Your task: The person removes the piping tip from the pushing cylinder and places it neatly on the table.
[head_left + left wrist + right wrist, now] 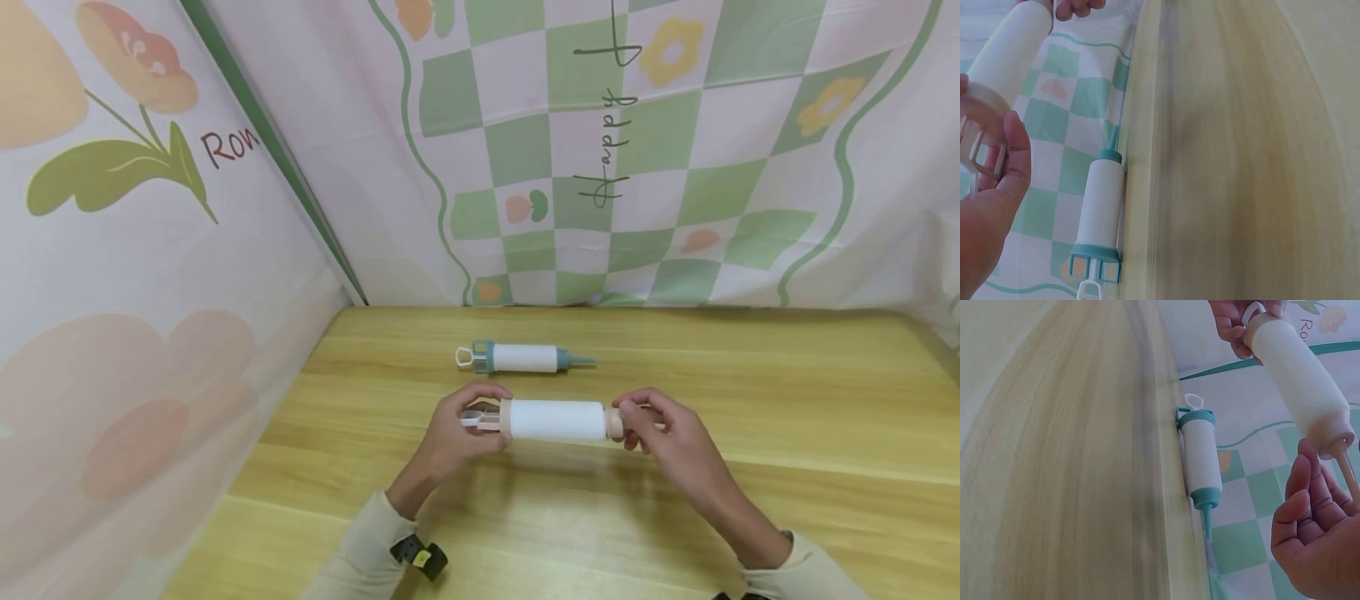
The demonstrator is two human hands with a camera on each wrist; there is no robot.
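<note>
A syringe-like hand pump (557, 420) with a white barrel and pale peach ends lies level between the two hands, above the wooden table. My left hand (461, 433) grips its peach collar at the handle end, thumb and fingers on opposite sides; the white pull handle (471, 419) sits within that hand. At the other end, my right hand (671, 433) pinches the peach cap (615, 422) by the nozzle. The slim nozzle (1349, 469) shows in the right wrist view, running past the fingers toward the palm; the right thumb is mostly hidden there.
A second pump of the same shape, white with teal ends (525, 358), lies farther back on the wooden table (787, 375), its nozzle pointing right. Printed cloth (577, 167) hangs behind the table's far edge, and another cloth (187, 275) hangs along the left.
</note>
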